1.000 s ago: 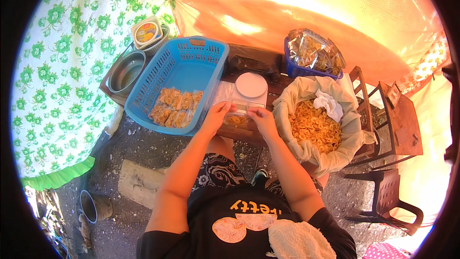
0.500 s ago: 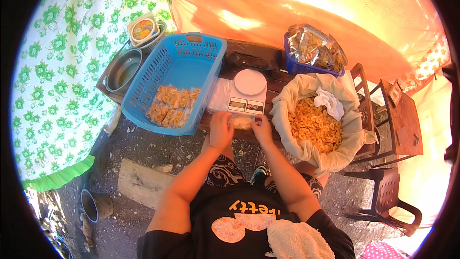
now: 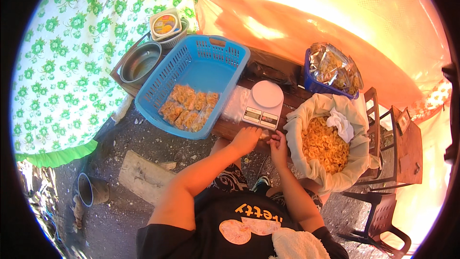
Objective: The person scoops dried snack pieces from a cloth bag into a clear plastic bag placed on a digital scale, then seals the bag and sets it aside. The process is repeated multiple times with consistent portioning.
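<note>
At the front edge of the low wooden table, just below the white kitchen scale (image 3: 263, 105), both hands are at a small clear bag of chips (image 3: 265, 135). My left hand (image 3: 246, 139) is closed on the bag's left end, its fingers covering most of it. My right hand (image 3: 278, 147) has its fingers curled in a pinch at the bag's right end. To the left, a blue plastic basket (image 3: 201, 69) holds several filled chip bags (image 3: 189, 108). A cloth-lined basket (image 3: 294, 136) on the right contains loose golden chips (image 3: 323, 144) with a white cloth or paper (image 3: 340, 125) on top.
Flat clear plastic bags (image 3: 236, 103) lie left of the scale. Behind stands a dark blue basket (image 3: 317, 87) of larger packed bags. A metal pot (image 3: 140, 62) and white tub (image 3: 165, 25) sit far left. A dark chair (image 3: 381, 213) stands right, a bucket (image 3: 92, 190) left.
The view has turned, shifting the scene right and slightly down. My hands have drawn closer together over the small bag, which now shows less.
</note>
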A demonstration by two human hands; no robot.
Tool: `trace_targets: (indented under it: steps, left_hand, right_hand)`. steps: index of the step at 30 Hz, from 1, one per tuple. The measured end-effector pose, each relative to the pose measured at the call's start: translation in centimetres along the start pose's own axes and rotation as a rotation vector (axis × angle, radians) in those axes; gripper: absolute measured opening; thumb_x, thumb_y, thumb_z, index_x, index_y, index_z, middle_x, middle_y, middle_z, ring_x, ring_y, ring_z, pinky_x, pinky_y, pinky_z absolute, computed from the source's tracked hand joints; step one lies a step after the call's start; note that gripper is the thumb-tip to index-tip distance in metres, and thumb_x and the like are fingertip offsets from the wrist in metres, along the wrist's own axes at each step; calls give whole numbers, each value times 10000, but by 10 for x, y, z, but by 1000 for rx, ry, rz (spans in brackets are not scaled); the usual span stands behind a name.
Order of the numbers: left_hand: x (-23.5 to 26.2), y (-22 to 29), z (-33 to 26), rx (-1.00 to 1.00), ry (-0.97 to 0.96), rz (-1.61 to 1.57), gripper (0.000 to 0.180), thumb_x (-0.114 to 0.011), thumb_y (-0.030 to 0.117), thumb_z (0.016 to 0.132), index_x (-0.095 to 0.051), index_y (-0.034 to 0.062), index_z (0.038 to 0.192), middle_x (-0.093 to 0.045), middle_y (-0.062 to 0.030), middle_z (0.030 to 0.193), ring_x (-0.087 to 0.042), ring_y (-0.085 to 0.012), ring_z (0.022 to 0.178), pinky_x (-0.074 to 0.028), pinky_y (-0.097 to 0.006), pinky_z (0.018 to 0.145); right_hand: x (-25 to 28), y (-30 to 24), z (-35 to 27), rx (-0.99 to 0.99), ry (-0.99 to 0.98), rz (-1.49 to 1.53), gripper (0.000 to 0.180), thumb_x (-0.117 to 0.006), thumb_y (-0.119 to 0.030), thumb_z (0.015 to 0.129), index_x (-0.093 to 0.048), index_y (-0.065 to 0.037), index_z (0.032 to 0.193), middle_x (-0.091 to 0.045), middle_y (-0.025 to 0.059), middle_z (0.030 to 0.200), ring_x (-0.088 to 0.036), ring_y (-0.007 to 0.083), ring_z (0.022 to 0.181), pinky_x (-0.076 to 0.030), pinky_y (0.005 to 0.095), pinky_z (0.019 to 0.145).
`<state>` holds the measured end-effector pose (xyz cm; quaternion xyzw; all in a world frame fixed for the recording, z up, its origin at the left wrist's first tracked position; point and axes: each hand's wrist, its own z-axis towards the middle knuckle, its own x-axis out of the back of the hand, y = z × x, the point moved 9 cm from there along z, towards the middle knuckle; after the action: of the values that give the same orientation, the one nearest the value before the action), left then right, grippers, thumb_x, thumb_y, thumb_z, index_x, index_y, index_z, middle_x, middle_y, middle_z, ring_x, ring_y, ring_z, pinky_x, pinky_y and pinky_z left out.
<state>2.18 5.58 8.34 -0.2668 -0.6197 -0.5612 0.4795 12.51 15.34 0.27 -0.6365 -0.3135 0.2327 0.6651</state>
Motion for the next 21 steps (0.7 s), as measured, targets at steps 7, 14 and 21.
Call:
trace_targets:
  steps: [7, 14, 21]
  left_hand:
    - [167, -59, -38, 235, 465, -290, 286, -627, 234, 846, -584, 57, 1066, -662, -117, 896, -650, -243, 814, -504, -377, 732]
    - [221, -347, -69, 812, 203, -51, 449, -693, 377, 772, -622, -17, 973, -661, -226, 889, -639, -397, 810, -503, -454, 696]
    - [118, -404, -91, 674, -517, 429, 412, -679, 265, 769, -621, -31, 1050, -662, -206, 1040, -660, -362, 888, -522, -455, 769]
  right_hand:
    - [3, 9, 2, 37, 4, -20, 394, -519, -25, 926, -411, -19, 1305, -531, 111, 1113, -612, 154, 897, -479, 265, 795]
    - [-1, 1, 0, 50, 26, -59, 378, -511, 15, 906, -445, -10, 1278, -546, 115, 1114, -602, 145, 856, -481, 256, 783]
    - [-1, -1, -4, 33, 19, -110, 371, -508, 6, 906, -453, -13, 1273, -550, 115, 1138, -605, 149, 867, -480, 256, 775]
